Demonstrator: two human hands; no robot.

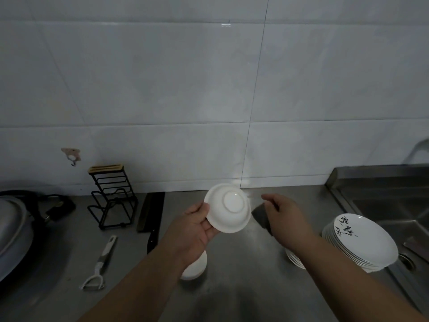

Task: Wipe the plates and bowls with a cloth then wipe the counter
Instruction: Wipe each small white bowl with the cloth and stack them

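My left hand (197,226) grips a small white bowl (228,208) by its rim, lifted above the steel counter (241,287) with its base turned toward me. Just right of the bowl, my right hand (285,212) holds a dark grey cloth (261,217) that hangs below the fingers, a little apart from the bowl. A stack of white plates (362,240) with black brush marks stands to the right, near the sink. Another white bowl (196,268) sits on the counter, partly hidden under my left forearm.
A black wire rack (113,198) stands at the back left beside a cleaver (151,212). A white peeler (99,266) lies at the front left, and a metal pot lid (11,226) at the far left. The sink (394,210) fills the right side.
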